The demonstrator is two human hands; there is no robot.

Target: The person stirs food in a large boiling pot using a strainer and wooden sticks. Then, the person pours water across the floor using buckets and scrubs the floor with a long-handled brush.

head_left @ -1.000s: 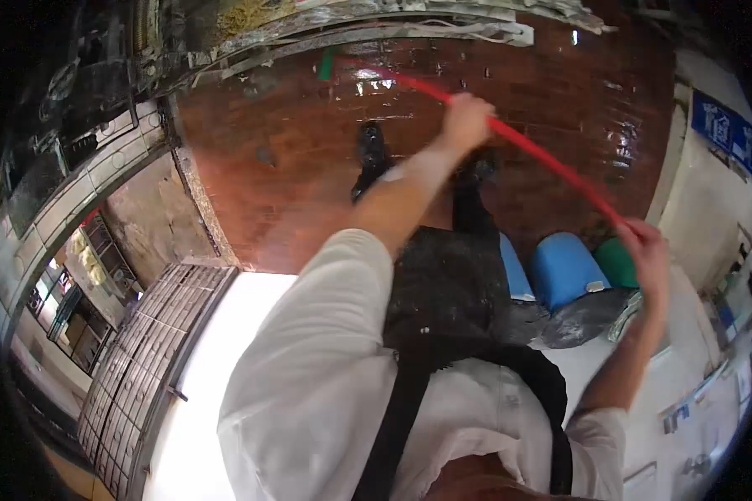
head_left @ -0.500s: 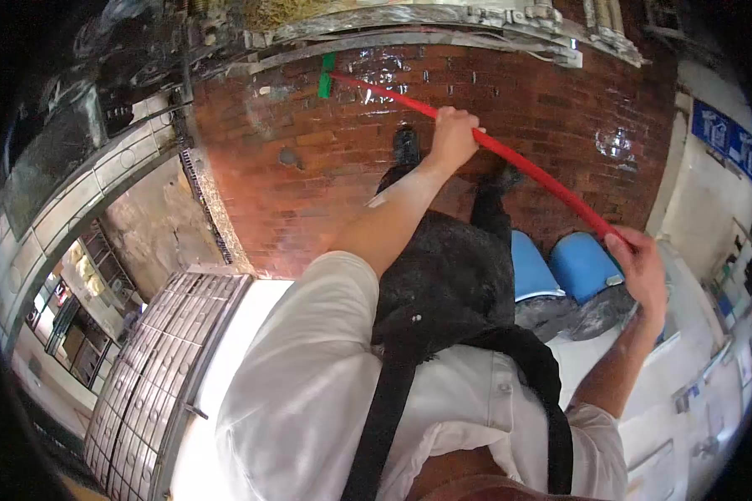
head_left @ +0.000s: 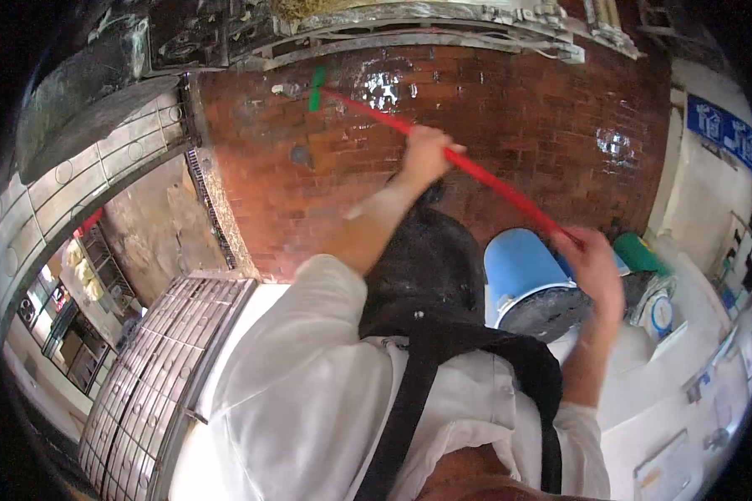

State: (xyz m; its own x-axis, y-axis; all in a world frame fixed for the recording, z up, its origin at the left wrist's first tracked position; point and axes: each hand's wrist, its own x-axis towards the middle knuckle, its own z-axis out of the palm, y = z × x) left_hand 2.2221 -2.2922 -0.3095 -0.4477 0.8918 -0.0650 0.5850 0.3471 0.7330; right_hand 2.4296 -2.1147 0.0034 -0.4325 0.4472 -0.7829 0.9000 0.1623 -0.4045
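Observation:
A long red pole (head_left: pixel 510 194) slants across the view. At its far upper-left end is a narrow green head (head_left: pixel 317 89), low over or on the wet brick floor (head_left: pixel 267 196); contact cannot be made out. My left hand (head_left: pixel 427 156) is closed around the middle part of the pole. Nearer to my body, my right hand (head_left: pixel 591 260) grips the pole's other end, above the blue barrels.
Blue barrels (head_left: pixel 522 260) and a green one (head_left: pixel 639 252) stand right of my legs. A metal grille (head_left: pixel 154 359) is at lower left. Metal equipment and pipes (head_left: pixel 426 37) run along the top. Blue signs (head_left: pixel 721 134) hang on the right wall.
Both hands and the pole have moved left and slightly down in the view. The green head has shifted slightly left and lower since half a second ago. Both hands keep their grip.

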